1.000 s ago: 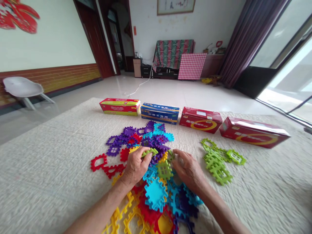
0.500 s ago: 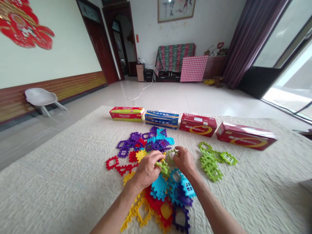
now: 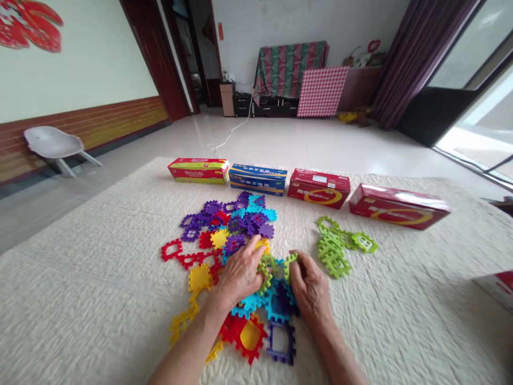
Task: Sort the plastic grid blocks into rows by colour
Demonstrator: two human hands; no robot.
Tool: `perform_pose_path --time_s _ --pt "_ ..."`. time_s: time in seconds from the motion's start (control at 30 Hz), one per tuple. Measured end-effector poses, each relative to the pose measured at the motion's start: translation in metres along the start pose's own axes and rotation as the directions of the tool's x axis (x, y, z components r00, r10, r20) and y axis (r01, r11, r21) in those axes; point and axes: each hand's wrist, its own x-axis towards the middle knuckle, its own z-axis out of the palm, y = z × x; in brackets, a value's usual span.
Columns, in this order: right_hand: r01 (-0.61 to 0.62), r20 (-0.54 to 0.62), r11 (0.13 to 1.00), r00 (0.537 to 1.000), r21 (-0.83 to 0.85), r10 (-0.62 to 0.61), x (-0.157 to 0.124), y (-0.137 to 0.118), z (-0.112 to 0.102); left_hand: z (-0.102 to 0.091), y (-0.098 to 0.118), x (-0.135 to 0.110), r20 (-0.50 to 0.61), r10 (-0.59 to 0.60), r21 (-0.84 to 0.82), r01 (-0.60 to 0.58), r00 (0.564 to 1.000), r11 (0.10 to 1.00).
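Head camera: directly ahead of me, slightly below centre, I see my right hand [image 3: 315,286] with its grip clamped on a small light-green piece [image 3: 289,263] between thumb and fingertips. My left hand [image 3: 240,272], just across from it at 9 o'clock, has its grip pinched on a light-green toothed piece [image 3: 264,282] beside the thumb, with the index finger stretched out towards 1 o'clock. Both held pieces sit over the middle of the mixed heap.

Outward from my hands, I find blue pieces [image 3: 278,302] just below at 6 o'clock and a dark-purple frame [image 3: 281,342] at 5. At 9 o'clock I have a yellow square piece [image 3: 200,277] and, farther out, a red frame [image 3: 172,249]. The purple pieces [image 3: 212,208] gather at 11. Apart from the heap, towards 3 o'clock, lies a separate light-green cluster [image 3: 334,254].

Beyond these I count a row of boxes on the cream quilted sheet [image 3: 120,256]: a red-and-yellow-green box [image 3: 198,172] at 11 o'clock, a blue box [image 3: 258,180] at 12, and two dark-red boxes [image 3: 319,190] between 1 and 3. Farther off, I see a white chair [image 3: 54,141] at 10 o'clock and a red-and-white checked cloth [image 3: 323,91] at 1.
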Motion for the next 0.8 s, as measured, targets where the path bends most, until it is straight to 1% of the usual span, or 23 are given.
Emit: perform_pose_path --time_s 0.17,0.3,0.4,0.53,0.6,0.67,0.73,0.8 --pt "-0.026 0.023 1.000 0.999 -0.004 0.026 0.003 0.000 0.001 0.000 0.001 0.001 0.032 0.002 -0.011 -0.002 0.999 1.000" --pt "-0.023 0.048 1.000 0.999 0.004 0.022 0.002 -0.001 0.001 -0.002 0.003 0.003 0.006 0.003 -0.045 -0.003 1.000 0.999" --pt "0.003 0.091 1.000 0.996 0.017 -0.005 0.001 -0.004 0.002 -0.001 0.005 0.004 -0.056 0.023 -0.058 -0.026 0.998 0.998" --pt "0.167 0.160 0.986 0.973 0.010 -0.167 0.001 -0.007 0.003 0.002 0.007 0.005 -0.175 0.078 -0.072 -0.092 0.981 0.993" --pt "0.241 0.146 0.970 0.960 0.003 -0.239 0.002 -0.009 0.002 0.003 0.008 0.006 -0.233 0.087 -0.081 -0.109 0.969 0.991" --pt "0.288 0.110 0.957 0.951 0.013 -0.288 0.002 -0.011 0.002 0.004 0.011 0.006 -0.285 0.085 -0.100 -0.118 0.955 0.988" --pt "0.283 0.083 0.956 0.954 0.083 -0.290 0.003 -0.014 0.001 0.002 0.013 0.007 -0.326 0.084 -0.138 -0.135 0.942 0.981" --pt "0.208 0.084 0.959 0.970 0.191 -0.227 0.002 -0.016 0.001 0.000 0.014 0.007 -0.336 0.080 -0.192 -0.152 0.938 0.970"
